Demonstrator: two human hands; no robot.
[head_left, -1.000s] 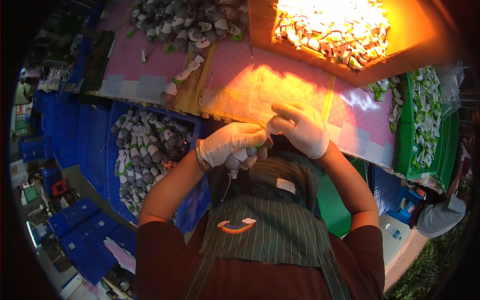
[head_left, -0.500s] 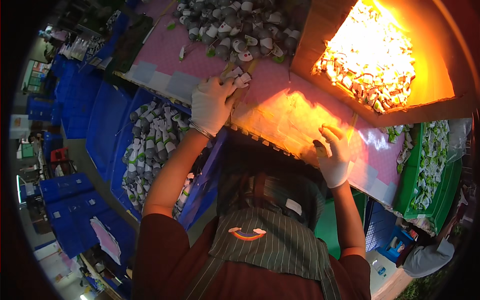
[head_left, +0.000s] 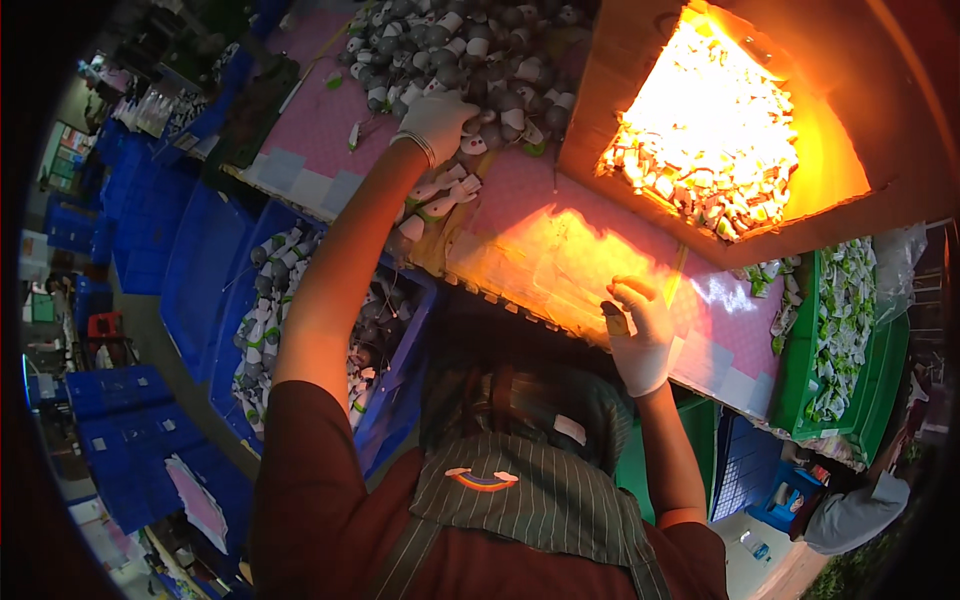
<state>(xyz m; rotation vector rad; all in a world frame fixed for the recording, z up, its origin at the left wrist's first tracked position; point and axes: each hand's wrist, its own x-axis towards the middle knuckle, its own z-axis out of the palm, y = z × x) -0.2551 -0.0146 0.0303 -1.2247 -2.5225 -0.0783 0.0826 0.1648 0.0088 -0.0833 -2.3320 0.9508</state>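
Observation:
My left hand (head_left: pixel 432 128), in a white glove, reaches over the near side of a pile of small grey-and-white toy figures (head_left: pixel 430 45). Its fingertips are hidden against the pile, so whether they grip a figure cannot be seen. Just below that wrist, several white-and-grey pieces with green bands (head_left: pixel 440 200) lie together at the table's edge. My right hand (head_left: pixel 640 335), also gloved, hovers by the front edge, fingers bent and thumb apart. The thumb looks dark, and nothing shows between it and the fingers.
A brightly lit cardboard box (head_left: pixel 690 236) full of small white-and-green pieces stands at the right of the pink table (head_left: pixel 520 190). A green bin (head_left: pixel 805 370) of white-green pieces is at the far right. Below the left arm sits a blue bin (head_left: pixel 400 350) of grey-and-white pieces.
My left hand has moved away from the table's edge, up to the pile; the banded pieces it covered now lie in view. My right hand has shifted slightly down and left in the picture.

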